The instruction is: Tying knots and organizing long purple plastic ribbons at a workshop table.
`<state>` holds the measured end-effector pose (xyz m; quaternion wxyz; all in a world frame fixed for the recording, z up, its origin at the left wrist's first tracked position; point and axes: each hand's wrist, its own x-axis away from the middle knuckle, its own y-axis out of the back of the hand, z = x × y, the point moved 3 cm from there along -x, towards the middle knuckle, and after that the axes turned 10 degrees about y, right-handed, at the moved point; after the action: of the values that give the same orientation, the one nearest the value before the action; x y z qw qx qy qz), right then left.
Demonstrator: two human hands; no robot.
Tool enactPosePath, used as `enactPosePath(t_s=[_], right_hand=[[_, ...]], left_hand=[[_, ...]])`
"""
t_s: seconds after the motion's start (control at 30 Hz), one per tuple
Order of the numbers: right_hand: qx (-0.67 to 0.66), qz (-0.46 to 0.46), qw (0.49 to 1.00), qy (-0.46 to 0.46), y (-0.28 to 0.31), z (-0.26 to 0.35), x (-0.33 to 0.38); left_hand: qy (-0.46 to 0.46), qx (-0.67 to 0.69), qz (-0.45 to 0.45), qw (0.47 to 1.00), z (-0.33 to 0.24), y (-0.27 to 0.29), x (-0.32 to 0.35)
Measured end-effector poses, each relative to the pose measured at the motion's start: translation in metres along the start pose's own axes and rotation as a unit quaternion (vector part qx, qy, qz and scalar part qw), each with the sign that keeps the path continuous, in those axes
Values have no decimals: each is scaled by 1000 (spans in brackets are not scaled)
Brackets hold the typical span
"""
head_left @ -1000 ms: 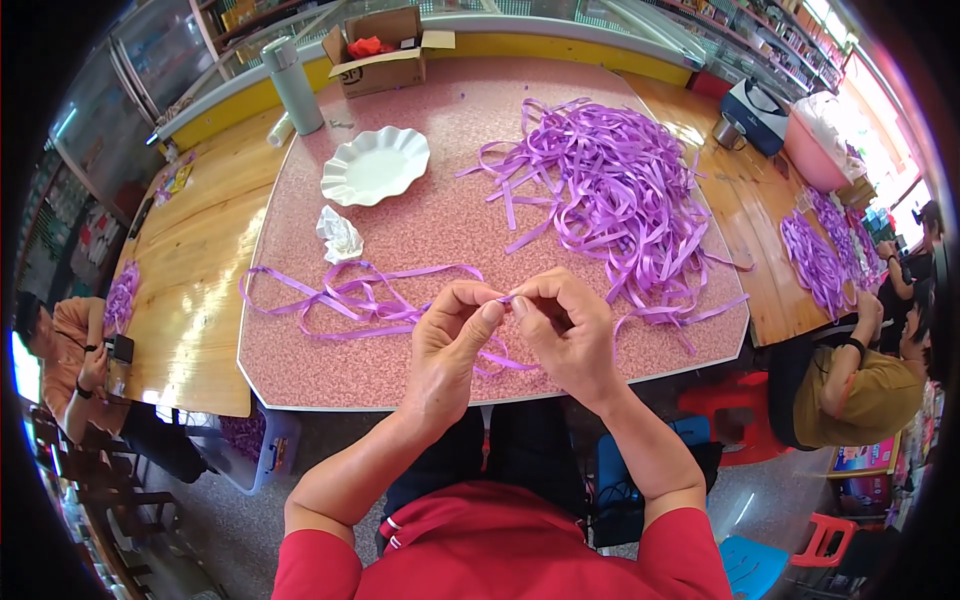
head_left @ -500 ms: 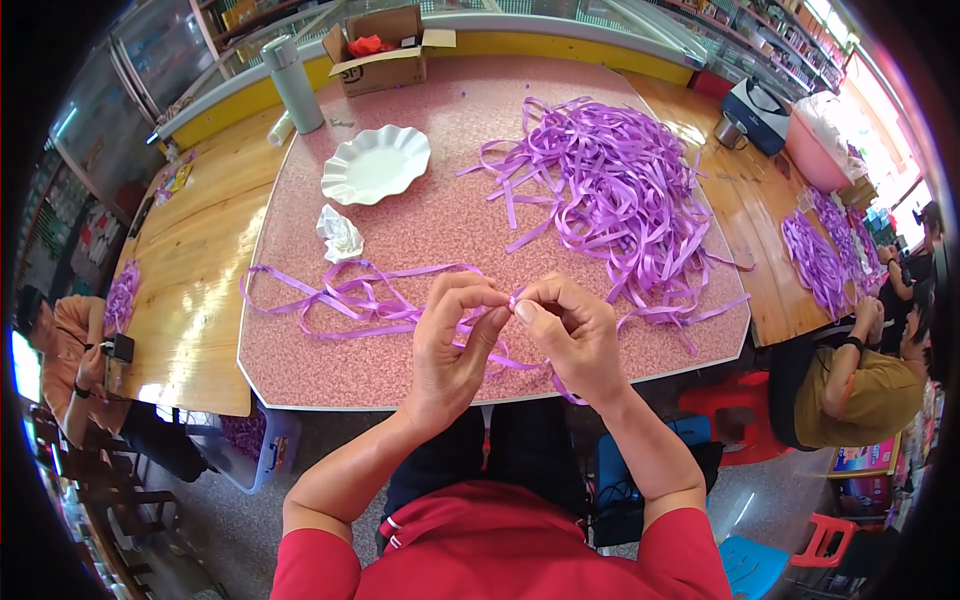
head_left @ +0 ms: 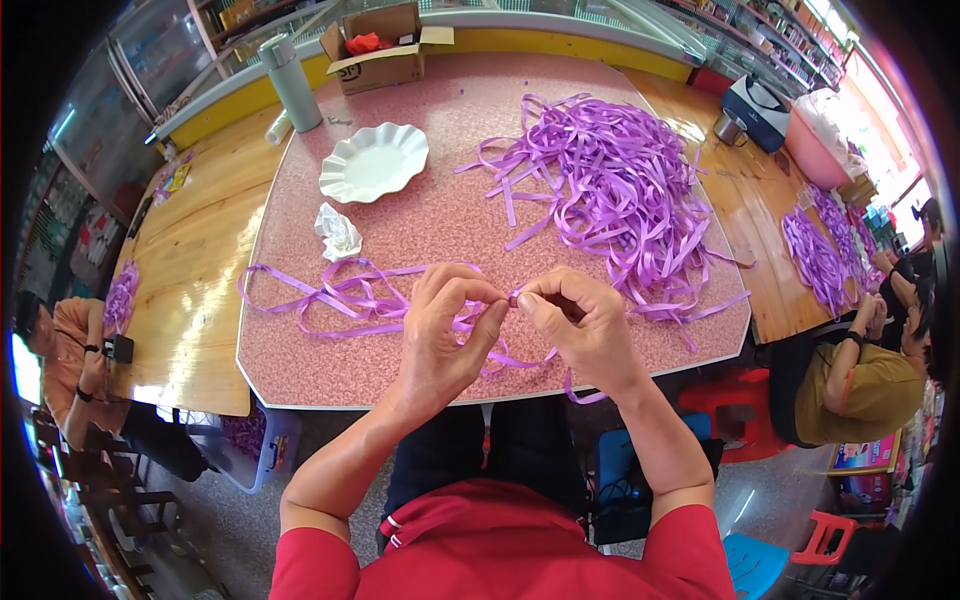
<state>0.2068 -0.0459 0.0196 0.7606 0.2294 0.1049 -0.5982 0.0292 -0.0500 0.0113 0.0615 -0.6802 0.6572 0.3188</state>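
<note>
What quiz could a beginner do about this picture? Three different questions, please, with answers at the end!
1. What colour is the ribbon held between the left hand and right hand?
2. True or false: the big heap lies to the right of the white wavy-edged dish.
3. What stands just left of the cardboard box? (a) red stool (b) grey-green bottle (c) pink tub

Key: 1. Purple. 2. True. 3. b.

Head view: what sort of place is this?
Probably a small shop doubling as a handwork room: shelves of goods at upper right, purple ribbons heaped on the pink table, and more on the wooden table at right.
</note>
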Motion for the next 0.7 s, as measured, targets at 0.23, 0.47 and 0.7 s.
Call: enactPosePath(t_s=[0.23, 0.47, 0.7], right_hand=[[97, 14, 991, 93, 0, 10, -2], [138, 25, 988, 67, 5, 11, 1], [61, 44, 996, 57, 6, 9, 0]], left_hand=[[58, 51, 32, 996, 5, -1, 1], [96, 58, 76, 991, 6, -2, 5], [75, 35, 73, 994, 4, -3, 7]])
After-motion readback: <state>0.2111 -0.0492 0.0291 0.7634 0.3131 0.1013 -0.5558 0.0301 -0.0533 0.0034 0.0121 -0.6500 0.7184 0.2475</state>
